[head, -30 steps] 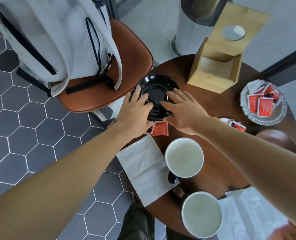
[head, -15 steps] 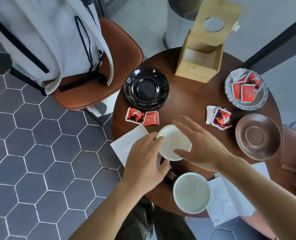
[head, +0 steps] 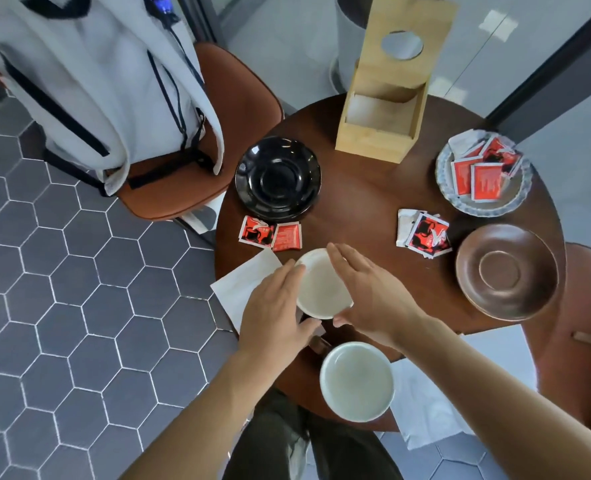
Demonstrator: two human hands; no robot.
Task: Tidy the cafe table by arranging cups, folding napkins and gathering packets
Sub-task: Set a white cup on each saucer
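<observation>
A white cup (head: 321, 285) stands near the front left of the round dark wooden table (head: 356, 199). My left hand (head: 273, 306) presses its left side and my right hand (head: 373, 299) its right side, fingers stretched along the rim. A second white cup (head: 356, 381) stands closer to me. A black saucer (head: 278, 178) lies at the far left, a brown saucer (head: 507, 271) at the right. Two red packets (head: 270, 233) lie below the black saucer and a small packet pile (head: 424, 233) sits mid-right. One white napkin (head: 242, 289) lies under my left hand, another napkin (head: 429, 403) at the near right edge.
A glass dish (head: 443, 181) with several red packets sits at the far right. A wooden holder (head: 387, 109) stands at the back of the table. A brown chair (head: 238, 109) carrying a grey backpack (head: 90, 81) is close to the table's left edge.
My hands left the black saucer, drew back toward me and settled around the upper white cup. The view pulled back, showing the brown saucer and more of the table.
</observation>
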